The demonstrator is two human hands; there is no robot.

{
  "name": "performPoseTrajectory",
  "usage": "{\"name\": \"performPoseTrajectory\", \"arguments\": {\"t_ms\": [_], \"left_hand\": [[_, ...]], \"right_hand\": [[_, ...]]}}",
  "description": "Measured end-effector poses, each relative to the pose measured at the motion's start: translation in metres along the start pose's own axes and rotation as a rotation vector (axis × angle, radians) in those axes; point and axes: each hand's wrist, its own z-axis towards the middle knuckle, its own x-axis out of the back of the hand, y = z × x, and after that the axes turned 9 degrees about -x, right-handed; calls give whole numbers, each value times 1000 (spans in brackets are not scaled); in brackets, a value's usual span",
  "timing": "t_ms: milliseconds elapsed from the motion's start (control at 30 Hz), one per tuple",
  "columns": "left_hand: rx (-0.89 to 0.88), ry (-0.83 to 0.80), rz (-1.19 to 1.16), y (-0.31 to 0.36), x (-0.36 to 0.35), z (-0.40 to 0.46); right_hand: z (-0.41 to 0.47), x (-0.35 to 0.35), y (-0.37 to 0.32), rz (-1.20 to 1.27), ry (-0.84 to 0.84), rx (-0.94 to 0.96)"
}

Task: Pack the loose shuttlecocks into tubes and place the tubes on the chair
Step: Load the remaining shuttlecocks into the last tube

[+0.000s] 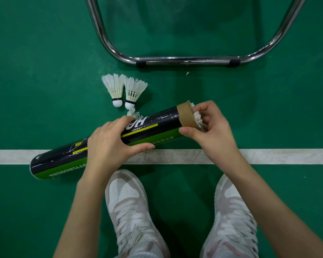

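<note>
The left hand (108, 144) wraps around the tube (104, 142). The right hand (211, 131) pinches a shuttlecock (198, 119) at the tube's open end, fingers curled.

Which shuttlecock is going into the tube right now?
The shuttlecock at the tube's open end, pinched by the right hand; the others lie loose on the floor.

A green sports floor (45, 53) fills the view, crossed side to side by a white line (268, 156). Two white feathered shuttlecocks (124, 90) lie side by side on it, touching, cork ends toward the viewer. A third (134, 114) is mostly hidden just below them. A chrome chair frame (186, 60) rests on the floor beyond. Two pale sneakers (131, 211) stand near the line.
</note>
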Motion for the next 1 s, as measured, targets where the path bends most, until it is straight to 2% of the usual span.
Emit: {"name": "performPoseTrajectory", "arguments": {"t_ms": [567, 1000], "left_hand": [[-6, 22, -12, 1, 1, 0], [-29, 33, -14, 1, 1, -2]], "right_hand": [[4, 8, -2, 104, -219, -35], [2, 8, 1, 15, -292, 27]]}}
